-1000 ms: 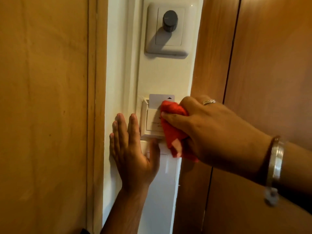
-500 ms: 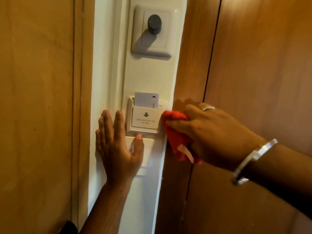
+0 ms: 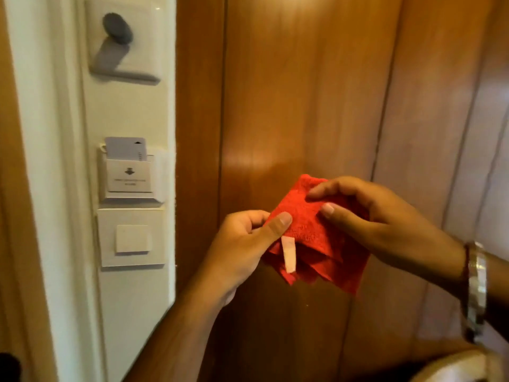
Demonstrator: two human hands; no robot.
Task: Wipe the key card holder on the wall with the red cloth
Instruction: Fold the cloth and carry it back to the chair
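At the far left a strip of white wall (image 3: 52,188) is seen between wooden surfaces. Toward 10 o'clock a white plate with a dark round knob (image 3: 118,28) is mounted on it. Directly below, at about 9 o'clock, the key card holder (image 3: 131,177) is fixed to the wall, with a pale card (image 3: 124,146) standing upright in its top slot and a downward arrow printed on its front. Just beneath the holder, touching or nearly touching its lower edge, a white wall switch (image 3: 131,238) is set. Nothing is pressed against the holder; both hands are well apart from it, to its right.

Near the centre, slightly toward 6 o'clock, the left hand (image 3: 242,244) is raised from the lower edge of the view. Its thumb and curled fingers are closed in a pinch on the left edge of the red cloth (image 3: 311,238), thumb on the near face. A small white tag (image 3: 288,257) hangs from the cloth just below that thumb.

The cloth is held up in front of the brown wood panelling (image 3: 303,92), folded, with loose corners hanging down.

Toward 3 o'clock the right hand (image 3: 380,213) is closed on the cloth's upper right part, fingers over the top fold and thumb against the near face. A silver bangle (image 3: 475,288) is worn on that wrist.
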